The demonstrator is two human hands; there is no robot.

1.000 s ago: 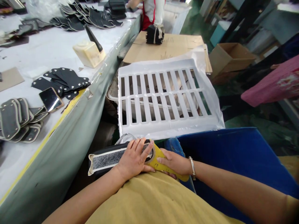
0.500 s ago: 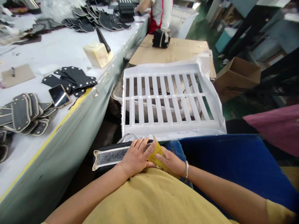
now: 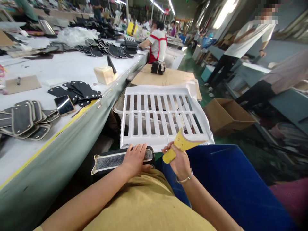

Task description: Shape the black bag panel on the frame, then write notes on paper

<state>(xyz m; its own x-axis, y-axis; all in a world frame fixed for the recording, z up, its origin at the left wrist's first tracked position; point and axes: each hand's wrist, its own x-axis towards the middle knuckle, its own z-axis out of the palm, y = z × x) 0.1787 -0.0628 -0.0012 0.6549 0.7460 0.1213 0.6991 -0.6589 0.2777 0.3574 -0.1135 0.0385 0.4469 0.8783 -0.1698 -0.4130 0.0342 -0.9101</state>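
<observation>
Above blue bin (image 3: 231,179), yellow piece (image 3: 181,145) pointing right.

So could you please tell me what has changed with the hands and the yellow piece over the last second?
The right hand has lifted the yellow piece up off the black padded strip, and holds it raised in front of the white slatted crate. The left hand stays flat on the strip, which has not moved on the lap.
</observation>
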